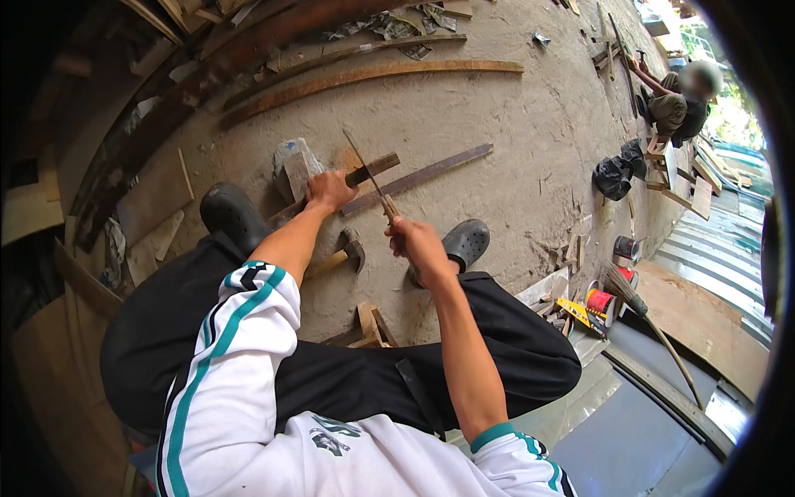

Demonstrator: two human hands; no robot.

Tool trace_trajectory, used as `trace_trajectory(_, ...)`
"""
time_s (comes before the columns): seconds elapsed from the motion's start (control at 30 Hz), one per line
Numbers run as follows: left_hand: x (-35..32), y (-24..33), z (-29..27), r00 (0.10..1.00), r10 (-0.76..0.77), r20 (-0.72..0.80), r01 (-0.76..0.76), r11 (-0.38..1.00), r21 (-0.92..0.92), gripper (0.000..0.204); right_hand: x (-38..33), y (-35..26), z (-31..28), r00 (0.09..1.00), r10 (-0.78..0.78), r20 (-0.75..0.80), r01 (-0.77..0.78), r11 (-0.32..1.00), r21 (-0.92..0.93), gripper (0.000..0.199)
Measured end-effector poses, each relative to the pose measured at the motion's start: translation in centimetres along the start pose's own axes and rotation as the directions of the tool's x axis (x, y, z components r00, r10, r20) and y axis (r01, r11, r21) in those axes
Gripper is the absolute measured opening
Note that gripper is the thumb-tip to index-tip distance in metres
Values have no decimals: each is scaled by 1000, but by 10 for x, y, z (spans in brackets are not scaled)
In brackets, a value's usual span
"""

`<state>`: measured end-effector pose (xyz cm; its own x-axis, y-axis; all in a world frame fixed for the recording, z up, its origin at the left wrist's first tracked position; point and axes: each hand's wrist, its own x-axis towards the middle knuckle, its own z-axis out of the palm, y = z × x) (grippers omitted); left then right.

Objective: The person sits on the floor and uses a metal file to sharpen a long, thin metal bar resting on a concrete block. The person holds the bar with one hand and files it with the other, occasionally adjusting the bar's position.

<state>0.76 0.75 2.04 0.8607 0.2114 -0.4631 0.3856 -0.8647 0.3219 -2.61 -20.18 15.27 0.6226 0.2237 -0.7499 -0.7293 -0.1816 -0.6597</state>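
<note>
My right hand (418, 246) grips the wooden handle of a handsaw (363, 157). The thin blade points away from me and lies across a narrow dark wood strip (383, 163). My left hand (330, 191) is closed around that strip, left of the blade, pressing it against a pale block (296, 175). Just beyond the blade the strip's far end sticks out. A longer dark wood piece (431, 175) lies on the ground beside it. Between my feet rests a hammer (335, 258) with a wooden handle, below my left hand.
Long boards (373, 76) lie along the far ground. Scrap wood (373, 325) sits between my legs. At right are a broom (629, 291), a red can (599, 301), a yellow-and-black package (581, 316) and a black plastic bag (617, 174). Another person (681, 99) crouches at far right.
</note>
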Motion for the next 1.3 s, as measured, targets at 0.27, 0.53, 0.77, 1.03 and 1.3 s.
trace_trajectory(0.27, 7, -4, 10, 1000, 5, -21, -5, 1000, 15, 48, -14, -11, 3, 992, -39, -124, -18, 902, -432, 56)
trace_trajectory(0.53, -6, 5, 0, 999, -2, 54, 3, 1000, -8, 45, -15, 5, -4, 968, 9, -251, -124, 886, -447, 65)
trace_trajectory(0.77, 3, -11, -5, 998, -51, 43, 52, 998, -34, 44, -22, -11, 3, 983, -55, -173, -44, 851, -524, 59)
trace_trajectory(1.03, 1, 3, 1, 1000, 1, 15, -1, 1000, -6, 43, -3, 47, -5, 970, -66, -235, -51, 888, -457, 66)
trace_trajectory(1.3, 1, 1, 2, 1000, 10, 8, -10, 1000, -5, 42, -93, 50, -42, 973, -50, -226, -49, 910, -411, 63)
